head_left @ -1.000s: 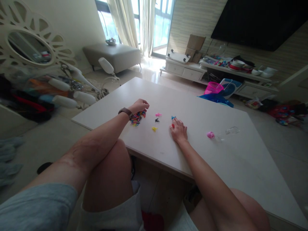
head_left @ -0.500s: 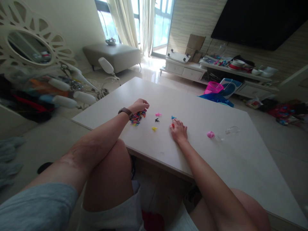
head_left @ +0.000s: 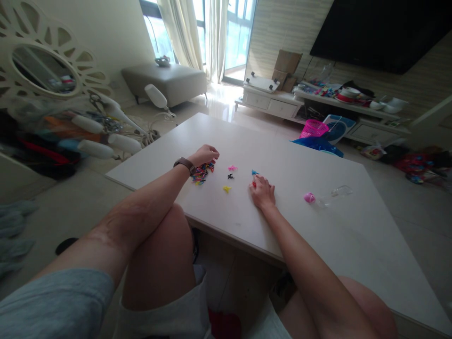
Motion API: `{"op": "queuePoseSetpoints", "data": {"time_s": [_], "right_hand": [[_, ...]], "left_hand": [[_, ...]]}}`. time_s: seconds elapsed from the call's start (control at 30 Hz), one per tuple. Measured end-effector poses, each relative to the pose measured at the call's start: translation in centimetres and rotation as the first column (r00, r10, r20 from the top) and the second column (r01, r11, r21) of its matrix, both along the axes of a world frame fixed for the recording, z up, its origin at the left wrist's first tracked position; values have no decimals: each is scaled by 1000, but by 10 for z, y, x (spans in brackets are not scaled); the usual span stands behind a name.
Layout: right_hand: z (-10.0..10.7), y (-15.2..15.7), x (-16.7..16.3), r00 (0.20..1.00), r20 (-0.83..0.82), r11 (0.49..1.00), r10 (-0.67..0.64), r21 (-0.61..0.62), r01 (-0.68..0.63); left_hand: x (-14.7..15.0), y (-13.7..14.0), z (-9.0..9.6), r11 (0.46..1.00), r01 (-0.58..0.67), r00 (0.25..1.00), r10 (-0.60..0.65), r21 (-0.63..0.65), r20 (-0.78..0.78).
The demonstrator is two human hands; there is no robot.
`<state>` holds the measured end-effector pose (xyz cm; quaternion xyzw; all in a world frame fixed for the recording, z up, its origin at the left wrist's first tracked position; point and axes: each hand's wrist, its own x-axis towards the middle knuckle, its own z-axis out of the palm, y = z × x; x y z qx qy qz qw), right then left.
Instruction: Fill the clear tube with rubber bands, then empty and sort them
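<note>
A mixed heap of small colourful bands (head_left: 199, 175), which look like little hair elastics, lies on the white table (head_left: 282, 160). My left hand (head_left: 206, 154) rests at the heap's far edge with fingers loosely curled; whatever they hold, if anything, is hidden. To the right sit small separate clusters: pink (head_left: 232, 168), black (head_left: 230, 176) and yellow (head_left: 226, 189). My right hand (head_left: 263, 190) is lowered to the table, its bent fingertips closed on a red cluster (head_left: 254, 184) that they partly cover. Just beyond those fingertips is a blue cluster (head_left: 254, 173).
On the table's right lie a pink cup-shaped object (head_left: 310, 197) and a clear container (head_left: 341, 190). White lamp-like pieces (head_left: 124, 143) stand past the left edge. Beyond the far edge are a pink basket (head_left: 313, 128) and blue plastic (head_left: 318, 143).
</note>
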<state>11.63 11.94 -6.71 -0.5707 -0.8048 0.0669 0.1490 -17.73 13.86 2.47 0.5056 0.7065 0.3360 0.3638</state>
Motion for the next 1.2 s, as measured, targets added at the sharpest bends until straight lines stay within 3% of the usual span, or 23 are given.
{"op": "queuePoseSetpoints", "data": {"time_s": [0.9, 1.2], "right_hand": [[1, -1, 0, 998, -58, 1000, 0, 11, 1], [5, -5, 2, 1000, -27, 999, 11, 45, -10]], "left_hand": [[-3, -3, 6, 1000, -10, 1000, 10, 14, -2], [-13, -4, -5, 995, 48, 935, -77, -91, -345]]}}
